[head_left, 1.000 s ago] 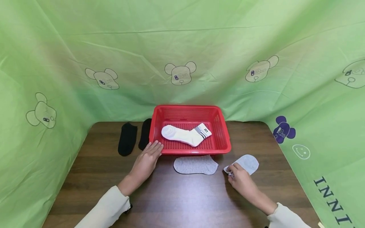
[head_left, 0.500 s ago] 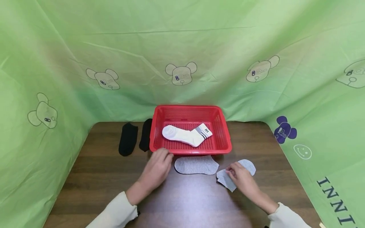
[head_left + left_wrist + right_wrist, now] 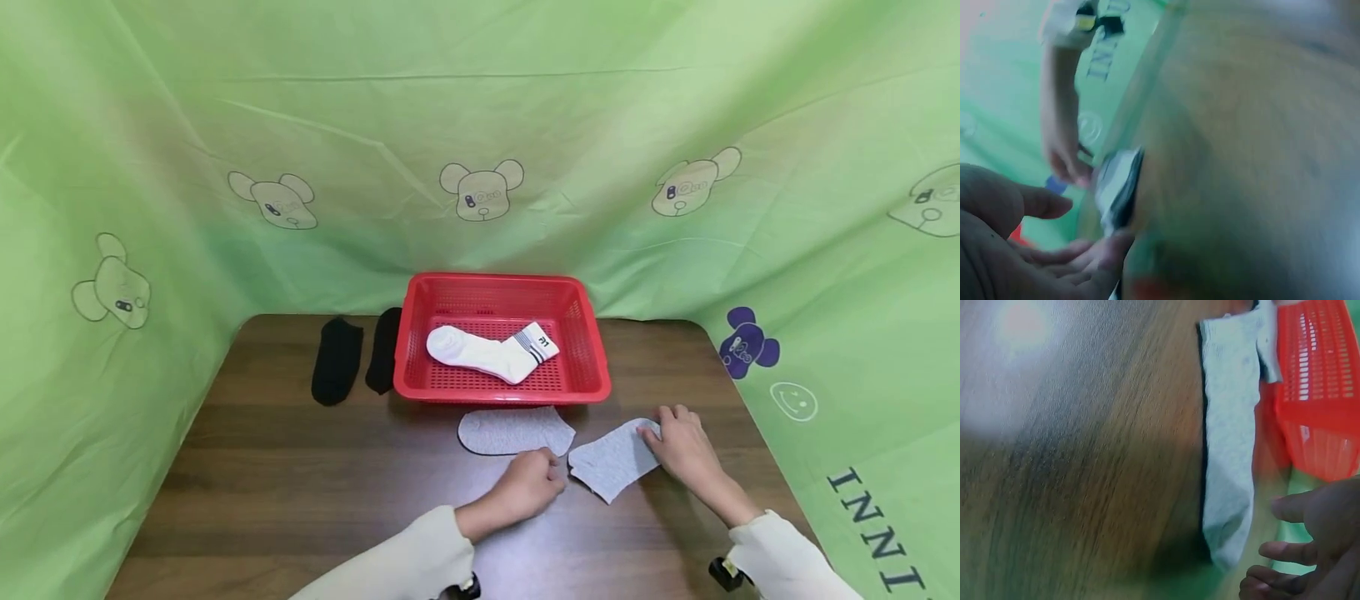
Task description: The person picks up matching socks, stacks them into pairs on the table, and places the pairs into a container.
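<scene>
On the table's [image 3: 247, 492] right, near the red basket [image 3: 501, 395], a grey sock [image 3: 613, 460] lies with its far right end beside the right hand [image 3: 686, 448], whose fingers are spread; contact is unclear. Left of that sock, the left hand [image 3: 525, 483] has loosely bent fingers, thumb apart, near a second grey sock [image 3: 513, 430].

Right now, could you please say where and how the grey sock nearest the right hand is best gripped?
Probably pinch its cuff from the left: the grey sock lies flat, cuff toward the left hand, with the right hand by its toe.
</scene>
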`<state>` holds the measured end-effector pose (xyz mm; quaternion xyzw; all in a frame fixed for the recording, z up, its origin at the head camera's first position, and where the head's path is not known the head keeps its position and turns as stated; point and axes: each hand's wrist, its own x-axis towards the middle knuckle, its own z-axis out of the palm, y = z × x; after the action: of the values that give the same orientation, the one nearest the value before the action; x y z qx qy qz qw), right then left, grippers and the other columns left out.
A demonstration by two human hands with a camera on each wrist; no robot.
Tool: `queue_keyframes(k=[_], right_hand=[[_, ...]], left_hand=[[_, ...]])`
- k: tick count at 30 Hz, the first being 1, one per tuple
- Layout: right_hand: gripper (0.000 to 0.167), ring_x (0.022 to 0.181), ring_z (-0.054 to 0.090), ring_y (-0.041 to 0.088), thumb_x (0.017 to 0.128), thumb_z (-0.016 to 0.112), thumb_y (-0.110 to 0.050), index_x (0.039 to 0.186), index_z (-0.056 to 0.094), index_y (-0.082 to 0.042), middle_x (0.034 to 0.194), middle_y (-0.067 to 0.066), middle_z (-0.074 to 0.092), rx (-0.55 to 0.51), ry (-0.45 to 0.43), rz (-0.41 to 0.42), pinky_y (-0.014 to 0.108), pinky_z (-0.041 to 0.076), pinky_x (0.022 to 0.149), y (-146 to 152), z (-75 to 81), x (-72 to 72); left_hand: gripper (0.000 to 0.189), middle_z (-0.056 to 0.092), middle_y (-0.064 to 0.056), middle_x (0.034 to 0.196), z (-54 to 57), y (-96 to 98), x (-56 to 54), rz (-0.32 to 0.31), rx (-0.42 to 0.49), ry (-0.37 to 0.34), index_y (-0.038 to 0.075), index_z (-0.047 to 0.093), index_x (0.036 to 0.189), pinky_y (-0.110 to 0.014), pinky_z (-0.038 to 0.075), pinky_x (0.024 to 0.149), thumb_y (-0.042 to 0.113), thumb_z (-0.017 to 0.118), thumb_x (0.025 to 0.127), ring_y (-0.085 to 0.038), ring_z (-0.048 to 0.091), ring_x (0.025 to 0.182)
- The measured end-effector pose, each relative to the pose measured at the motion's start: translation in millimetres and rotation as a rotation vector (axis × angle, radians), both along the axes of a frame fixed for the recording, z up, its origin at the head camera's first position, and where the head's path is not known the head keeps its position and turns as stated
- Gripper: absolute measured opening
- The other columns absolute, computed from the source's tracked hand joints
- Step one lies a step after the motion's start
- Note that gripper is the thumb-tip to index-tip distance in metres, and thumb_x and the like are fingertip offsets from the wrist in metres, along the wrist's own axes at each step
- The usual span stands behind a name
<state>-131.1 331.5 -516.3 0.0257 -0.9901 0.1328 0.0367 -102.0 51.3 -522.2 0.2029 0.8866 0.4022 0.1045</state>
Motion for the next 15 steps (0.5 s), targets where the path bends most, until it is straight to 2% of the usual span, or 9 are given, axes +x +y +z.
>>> queue_keyframes(k=[2, 4, 6, 9, 12, 15], right_hand=[[0.031, 0.093, 0.056, 0.053, 0.090, 0.074, -0.017, 0.099, 0.060, 0.010, 0.096, 0.031, 0.058, -0.007, -0.004, 0.003, 0.062, 0.047, 0.081, 2, -2.0, -1.1], [0.031, 0.094, 0.057, 0.053, 0.091, 0.074, -0.016, 0.101, 0.061, 0.011, 0.096, 0.031, 0.060, -0.018, 0.002, 0.013, 0.062, 0.047, 0.083, 4, -4.5, -2.1], [0.030, 0.094, 0.058, 0.053, 0.091, 0.074, -0.014, 0.102, 0.062, 0.012, 0.096, 0.031, 0.062, -0.032, 0.019, 0.031, 0.062, 0.047, 0.084, 6, -7.5, -3.2], [0.027, 0.091, 0.060, 0.050, 0.089, 0.075, -0.009, 0.101, 0.063, 0.012, 0.092, 0.027, 0.064, -0.051, 0.062, 0.059, 0.060, 0.047, 0.085, 11, -13.1, -4.7], [0.026, 0.086, 0.061, 0.044, 0.086, 0.077, -0.006, 0.100, 0.063, 0.012, 0.087, 0.024, 0.064, -0.066, 0.096, 0.083, 0.059, 0.047, 0.083, 17, -18.9, -6.4], [0.028, 0.083, 0.061, 0.041, 0.083, 0.078, -0.003, 0.100, 0.063, 0.013, 0.085, 0.022, 0.063, -0.079, 0.107, 0.094, 0.058, 0.046, 0.082, 23, -23.1, -8.1]], left_hand=[[0.016, 0.072, -0.006, 0.085, -1.1, 13.7, 4.0, 0.023, 0.016, -0.001, -0.002, 0.070, 0.084, -0.022, 0.051, 0.069, 0.014, 0.073, 0.084, -0.013, 0.065, 0.076], [0.020, 0.070, -0.010, 0.088, -1.6, 24.5, 7.8, 0.052, 0.028, -0.023, -0.005, 0.069, 0.089, -0.025, 0.053, 0.071, 0.014, 0.072, 0.085, -0.016, 0.065, 0.080], [0.032, 0.069, -0.015, 0.092, -2.0, 33.0, 11.1, 0.085, 0.044, -0.061, -0.008, 0.067, 0.106, -0.031, 0.055, 0.076, 0.015, 0.073, 0.084, -0.023, 0.067, 0.087], [0.044, 0.070, -0.019, 0.104, -3.4, 42.5, 14.1, 0.109, 0.046, -0.081, -0.010, 0.065, 0.118, -0.032, 0.055, 0.090, 0.016, 0.073, 0.084, -0.028, 0.067, 0.103], [0.043, 0.071, -0.019, 0.109, -5.2, 49.8, 15.4, 0.110, 0.066, -0.063, -0.008, 0.067, 0.119, -0.029, 0.052, 0.095, 0.014, 0.072, 0.083, -0.028, 0.065, 0.109], [0.039, 0.072, -0.018, 0.109, -6.4, 55.8, 15.5, 0.120, 0.106, -0.043, -0.007, 0.069, 0.117, -0.028, 0.051, 0.094, 0.011, 0.070, 0.082, -0.028, 0.064, 0.108]])
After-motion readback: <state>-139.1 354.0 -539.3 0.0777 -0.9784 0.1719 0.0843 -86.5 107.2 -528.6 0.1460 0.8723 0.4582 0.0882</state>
